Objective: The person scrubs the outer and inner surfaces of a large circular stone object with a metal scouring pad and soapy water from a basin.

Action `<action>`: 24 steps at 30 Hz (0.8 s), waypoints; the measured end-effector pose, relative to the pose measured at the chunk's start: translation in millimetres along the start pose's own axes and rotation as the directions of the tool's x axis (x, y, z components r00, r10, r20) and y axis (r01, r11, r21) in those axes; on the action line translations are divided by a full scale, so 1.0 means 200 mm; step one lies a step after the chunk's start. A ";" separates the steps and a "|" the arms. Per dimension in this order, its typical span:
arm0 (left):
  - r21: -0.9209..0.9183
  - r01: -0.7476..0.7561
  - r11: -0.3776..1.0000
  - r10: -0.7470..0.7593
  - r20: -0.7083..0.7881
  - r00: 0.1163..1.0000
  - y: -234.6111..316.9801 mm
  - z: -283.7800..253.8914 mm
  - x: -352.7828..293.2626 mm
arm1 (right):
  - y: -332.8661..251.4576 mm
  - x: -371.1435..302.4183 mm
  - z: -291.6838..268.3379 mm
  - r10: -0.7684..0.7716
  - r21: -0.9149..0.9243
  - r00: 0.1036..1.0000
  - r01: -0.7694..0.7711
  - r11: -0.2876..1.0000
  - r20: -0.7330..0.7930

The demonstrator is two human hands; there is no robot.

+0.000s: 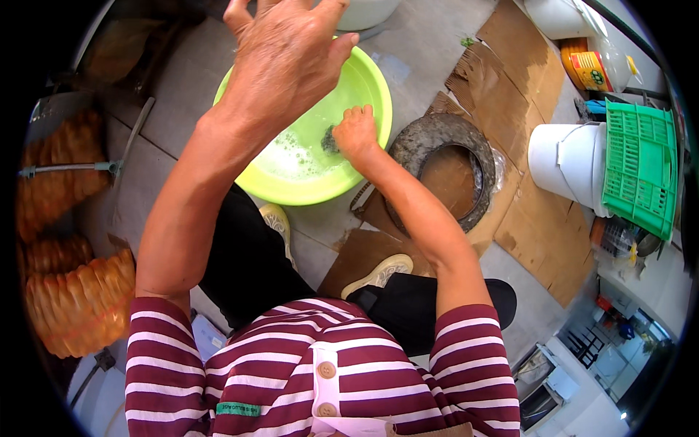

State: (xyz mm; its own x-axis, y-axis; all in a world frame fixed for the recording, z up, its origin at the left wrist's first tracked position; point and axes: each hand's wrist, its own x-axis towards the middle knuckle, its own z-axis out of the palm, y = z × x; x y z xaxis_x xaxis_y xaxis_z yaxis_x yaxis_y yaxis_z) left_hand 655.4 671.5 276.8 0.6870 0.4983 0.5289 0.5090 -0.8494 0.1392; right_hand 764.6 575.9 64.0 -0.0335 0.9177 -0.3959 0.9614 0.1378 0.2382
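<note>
A lime-green plastic basin [309, 191] with foamy water stands on the floor in front of me. My right hand [355, 135] reaches into it, fingers curled round a dark grey, rough-looking scouring pad [330, 140] beside the suds. Over the far left part of the basin, and nearer to the camera, is my left hand [290, 62]. Its thumb and fingers are spread with nothing visible between them; the upper edge of the view cuts off some fingertips. My left forearm hides part of the basin's left rim.
A worn black tyre [402, 146] lies on flattened cardboard [542, 240] right of the basin. Further right are a white bucket [553, 156], a green plastic crate [637, 164] and a bottle [611, 65]. Filled orange net sacks [84, 302] stand at the left. A pale tub [364, 13] is beyond the basin.
</note>
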 end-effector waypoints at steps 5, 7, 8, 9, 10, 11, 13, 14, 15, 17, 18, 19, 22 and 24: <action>-0.011 -0.011 1.000 0.011 -0.030 0.999 -0.03 0.05 -0.02 | 0.06 -0.09 -0.05 -0.115 0.177 0.992 0.104 0.979 0.049; -0.052 0.001 0.999 -0.002 -0.028 1.000 -0.04 0.05 -0.01 | 0.09 -0.10 -0.12 -0.142 0.181 0.988 0.130 0.975 0.054; -0.063 -0.004 0.998 0.002 -0.028 1.000 -0.04 0.06 -0.02 | 0.13 -0.12 -0.16 -0.120 0.227 0.992 0.126 0.966 -0.040; -0.075 -0.010 0.997 0.008 -0.028 1.000 -0.04 0.07 -0.02 | 0.18 -0.15 -0.21 -0.093 0.274 0.987 0.126 0.953 -0.132; -0.066 -0.012 0.998 0.009 -0.037 0.999 -0.05 0.07 -0.03 | 0.21 -0.16 -0.29 -0.063 0.370 0.992 0.101 0.923 -0.114; -0.056 -0.007 0.998 0.005 -0.036 0.999 -0.05 0.06 -0.03 | 0.28 -0.20 -0.32 -0.037 0.506 0.980 0.133 0.852 -0.195; -0.050 -0.003 0.999 0.001 -0.041 0.999 -0.04 0.07 -0.03 | 0.36 -0.24 -0.37 0.050 0.596 0.995 0.014 0.803 -0.091; -0.059 0.004 0.998 -0.006 -0.034 0.999 -0.04 0.07 -0.04 | 0.41 -0.27 -0.39 0.036 0.657 0.994 0.041 0.753 -0.104; -0.059 0.004 0.998 -0.006 -0.033 0.999 -0.05 0.07 -0.04 | 0.47 -0.30 -0.41 0.023 0.715 0.993 0.070 0.696 -0.119; -0.062 -0.003 0.998 0.000 -0.036 0.999 -0.04 0.06 -0.05 | 0.62 -0.37 -0.44 0.005 0.777 0.993 0.087 0.624 -0.115; -0.043 0.001 0.999 -0.002 -0.032 0.999 -0.05 0.05 -0.06 | 0.67 -0.39 -0.43 0.013 0.800 0.998 0.044 0.598 -0.064; -0.047 -0.008 0.999 0.006 -0.043 0.999 -0.05 0.06 -0.04 | 0.76 -0.45 -0.43 0.043 0.814 0.999 -0.022 0.580 -0.004; -0.047 -0.008 0.999 0.006 -0.040 0.999 -0.05 0.05 -0.04 | 0.97 -0.55 -0.32 0.080 0.844 0.978 -0.205 0.496 0.190; -0.048 -0.017 0.999 0.016 -0.031 0.999 -0.03 0.06 -0.03 | 1.07 -0.60 -0.10 0.101 0.817 0.966 -0.256 0.517 0.239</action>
State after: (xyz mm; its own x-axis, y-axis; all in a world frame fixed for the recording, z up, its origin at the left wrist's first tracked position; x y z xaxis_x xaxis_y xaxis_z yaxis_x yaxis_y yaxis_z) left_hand 654.5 676.2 263.3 0.6784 0.4793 0.5568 0.4718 -0.8652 0.1699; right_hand 969.3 502.4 180.2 0.1304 0.8114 -0.5698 0.7288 -0.4681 -0.4997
